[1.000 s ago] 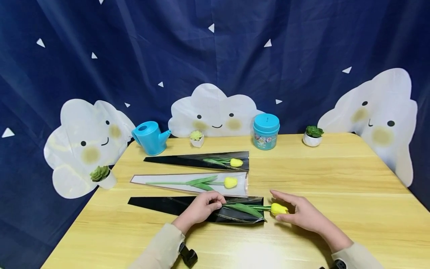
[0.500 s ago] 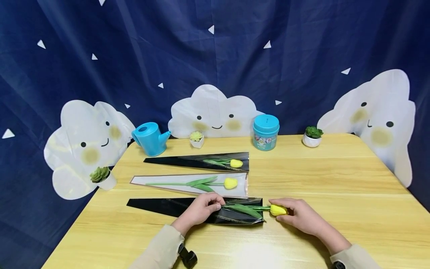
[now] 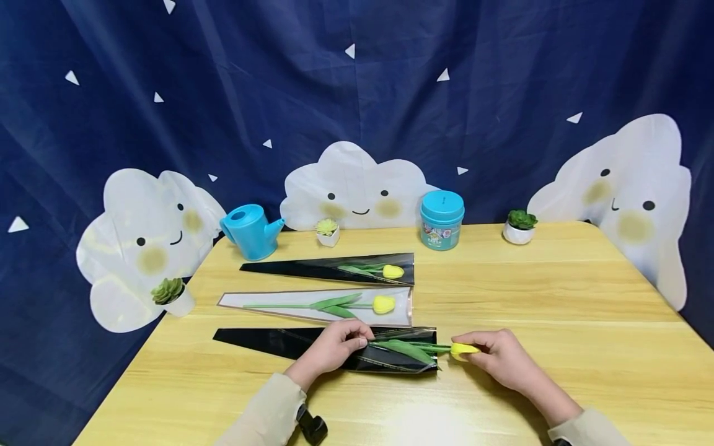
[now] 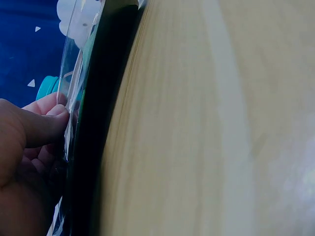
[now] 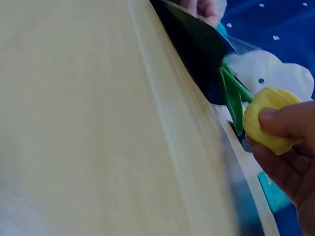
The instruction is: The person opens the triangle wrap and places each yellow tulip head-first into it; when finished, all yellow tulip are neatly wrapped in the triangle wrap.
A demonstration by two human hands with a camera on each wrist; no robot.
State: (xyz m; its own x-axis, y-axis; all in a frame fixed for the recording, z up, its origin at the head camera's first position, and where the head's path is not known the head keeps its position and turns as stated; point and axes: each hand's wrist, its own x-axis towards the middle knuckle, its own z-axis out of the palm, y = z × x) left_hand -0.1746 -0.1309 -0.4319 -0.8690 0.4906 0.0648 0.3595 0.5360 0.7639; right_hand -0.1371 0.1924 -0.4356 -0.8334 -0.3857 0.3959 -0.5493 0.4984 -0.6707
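Note:
Nearest the person lies a black flower sleeve (image 3: 256, 339) with a clear front film. My left hand (image 3: 333, 348) pinches that film (image 4: 74, 93) between thumb and fingers, seen closely in the left wrist view. A yellow tulip (image 3: 460, 350) sits partly in the sleeve, its green leaves (image 3: 409, 350) inside and its blossom beyond the right end. My right hand (image 3: 504, 359) pinches the blossom (image 5: 256, 120) between thumb and fingers. The lower stem is hidden by my left hand and the black backing.
Behind lie a white sleeve (image 3: 295, 297) and another black sleeve (image 3: 290, 266), each with a yellow tulip. Along the back stand a blue watering can (image 3: 253, 232), a blue tub (image 3: 440, 220) and small potted succulents (image 3: 519, 229). Another pot (image 3: 177, 300) is at the left edge.
My right hand has closed from a loose curve around the blossom to a pinch on it. The left hand keeps its hold on the film.

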